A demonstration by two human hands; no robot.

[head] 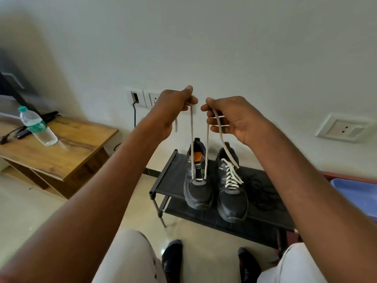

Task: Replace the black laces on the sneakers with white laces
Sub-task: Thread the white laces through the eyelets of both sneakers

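Two black sneakers stand side by side on a low black rack (169, 180). The left sneaker (196, 190) has a white lace (192, 139) threaded through its lowest eyelets, both ends pulled straight up. My left hand (175, 108) pinches one end high above the shoe. My right hand (230, 119) pinches the other end, whose tail hangs down over the right sneaker (231, 201). That right sneaker is fully laced in white. A loose heap of black laces (263, 193) lies on the rack to its right.
A wooden side table (67, 152) stands at the left with a plastic water bottle (37, 125) and cables on it. Wall sockets (342, 127) sit behind. A blue tub (357, 193) is at the right edge. My knees and feet are below the rack.
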